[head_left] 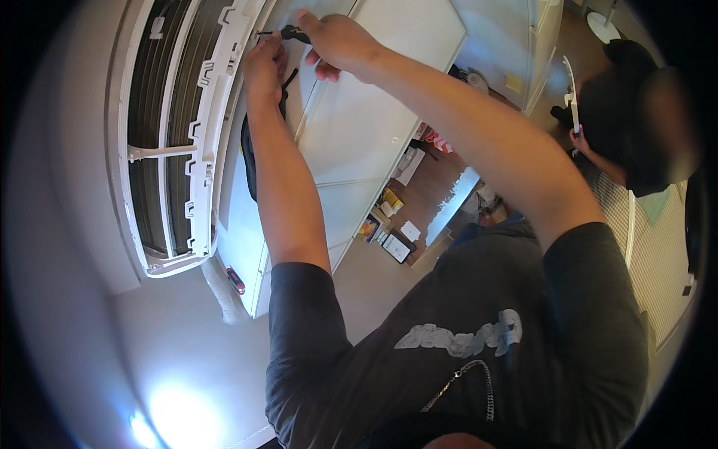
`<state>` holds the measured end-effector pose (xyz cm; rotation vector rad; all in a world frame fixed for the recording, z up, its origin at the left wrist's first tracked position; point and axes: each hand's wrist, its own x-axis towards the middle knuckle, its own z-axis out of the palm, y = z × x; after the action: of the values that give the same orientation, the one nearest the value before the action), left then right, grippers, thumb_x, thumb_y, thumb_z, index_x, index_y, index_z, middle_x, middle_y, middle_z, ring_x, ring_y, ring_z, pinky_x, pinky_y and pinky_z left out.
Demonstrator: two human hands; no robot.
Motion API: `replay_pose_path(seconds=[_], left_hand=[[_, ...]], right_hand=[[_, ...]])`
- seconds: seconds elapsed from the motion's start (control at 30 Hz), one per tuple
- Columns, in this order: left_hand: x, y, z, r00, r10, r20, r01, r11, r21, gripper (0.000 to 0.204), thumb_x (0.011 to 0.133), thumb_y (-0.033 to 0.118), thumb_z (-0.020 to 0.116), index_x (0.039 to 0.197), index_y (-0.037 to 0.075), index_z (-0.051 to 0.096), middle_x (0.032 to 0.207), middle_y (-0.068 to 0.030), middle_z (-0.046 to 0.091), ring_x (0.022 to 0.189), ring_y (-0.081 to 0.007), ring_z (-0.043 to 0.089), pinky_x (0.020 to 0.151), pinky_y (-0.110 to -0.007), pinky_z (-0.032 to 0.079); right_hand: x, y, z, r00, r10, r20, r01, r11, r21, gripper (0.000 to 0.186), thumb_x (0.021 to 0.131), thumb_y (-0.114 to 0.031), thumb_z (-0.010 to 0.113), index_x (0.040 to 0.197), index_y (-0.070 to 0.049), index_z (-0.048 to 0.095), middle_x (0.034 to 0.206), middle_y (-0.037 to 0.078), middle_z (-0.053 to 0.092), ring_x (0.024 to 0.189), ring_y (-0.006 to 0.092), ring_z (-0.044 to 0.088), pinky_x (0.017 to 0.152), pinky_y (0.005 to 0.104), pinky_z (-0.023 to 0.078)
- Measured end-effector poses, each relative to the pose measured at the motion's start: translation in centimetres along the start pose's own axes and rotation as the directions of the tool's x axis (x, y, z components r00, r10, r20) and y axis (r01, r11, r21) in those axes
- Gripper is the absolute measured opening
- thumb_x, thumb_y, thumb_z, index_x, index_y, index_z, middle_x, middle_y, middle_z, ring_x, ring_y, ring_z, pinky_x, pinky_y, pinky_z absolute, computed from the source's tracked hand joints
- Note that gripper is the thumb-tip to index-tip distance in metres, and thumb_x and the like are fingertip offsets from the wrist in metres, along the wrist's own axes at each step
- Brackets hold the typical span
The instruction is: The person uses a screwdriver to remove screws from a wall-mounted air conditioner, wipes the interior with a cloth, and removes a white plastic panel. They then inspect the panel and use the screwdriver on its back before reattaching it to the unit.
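My right hand (336, 46) grips the dark handle of a thin tool, apparently a screwdriver (295, 34), whose shaft points left toward the edge of a white wall air conditioner (202, 172) with its front cover off and dark filters showing. Just below the shaft, my left hand (265, 67) is closed with curled fingers at the unit's edge; what it pinches, if anything, is too small to tell. Behind my left forearm, a black elongated item (250, 157) lies on the white cabinet (351, 127).
A co-worker (628, 120) at the right holds a long white panel (571, 90). A red handheld item (235, 280) rests at the cabinet's end beside a wrapped pipe (223, 295). Below the cabinet edge are papers, small boxes (378, 221) and other items.
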<state>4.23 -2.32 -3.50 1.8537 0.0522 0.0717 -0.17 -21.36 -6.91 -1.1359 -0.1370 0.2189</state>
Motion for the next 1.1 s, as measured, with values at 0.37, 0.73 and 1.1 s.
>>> replay_pose_path(seconds=[0.37, 0.73, 1.1], left_hand=[[1.7, -1.1, -0.1, 0.997, -0.066, -0.036, 0.049, 0.932, -0.36, 0.017, 0.099, 0.014, 0.064, 0.087, 0.004, 0.06, 0.072, 0.0026, 0.044, 0.059, -0.0102, 0.038, 0.054, -0.026, 0.031], [3.5, -3.2, 0.2, 0.998, -0.061, 0.005, 0.057, 0.887, -0.457, 0.018, 0.098, 0.015, 0.061, 0.082, 0.011, 0.054, 0.071, 0.0003, 0.046, 0.052, -0.011, 0.039, 0.044, -0.028, 0.029], [3.7, -2.9, 1.1, 0.99, 0.063, 0.126, 0.022, 0.812, -0.583, 0.019, 0.096, 0.015, 0.061, 0.079, 0.012, 0.053, 0.066, 0.0026, 0.043, 0.05, -0.0089, 0.035, 0.043, -0.026, 0.026]], right_hand=[[0.9, -1.2, 0.1, 0.998, 0.048, -0.031, -0.056, 0.925, -0.375, 0.062, 0.106, -0.049, 0.047, 0.101, 0.01, 0.066, 0.077, 0.025, 0.068, 0.056, 0.0359, 0.066, 0.063, 0.0451, 0.057], [2.4, 1.1, 0.3, 0.968, -0.23, -0.101, 0.204, 0.954, -0.219, 0.033, 0.106, -0.029, 0.048, 0.1, 0.001, 0.061, 0.075, 0.02, 0.063, 0.06, 0.0337, 0.064, 0.053, 0.043, 0.052], [1.4, -1.3, -0.3, 0.821, -0.571, -0.008, 0.383, 0.561, -0.734, 0.05, 0.105, -0.047, 0.052, 0.097, 0.002, 0.062, 0.069, 0.014, 0.065, 0.052, 0.0234, 0.065, 0.035, 0.0354, 0.043]])
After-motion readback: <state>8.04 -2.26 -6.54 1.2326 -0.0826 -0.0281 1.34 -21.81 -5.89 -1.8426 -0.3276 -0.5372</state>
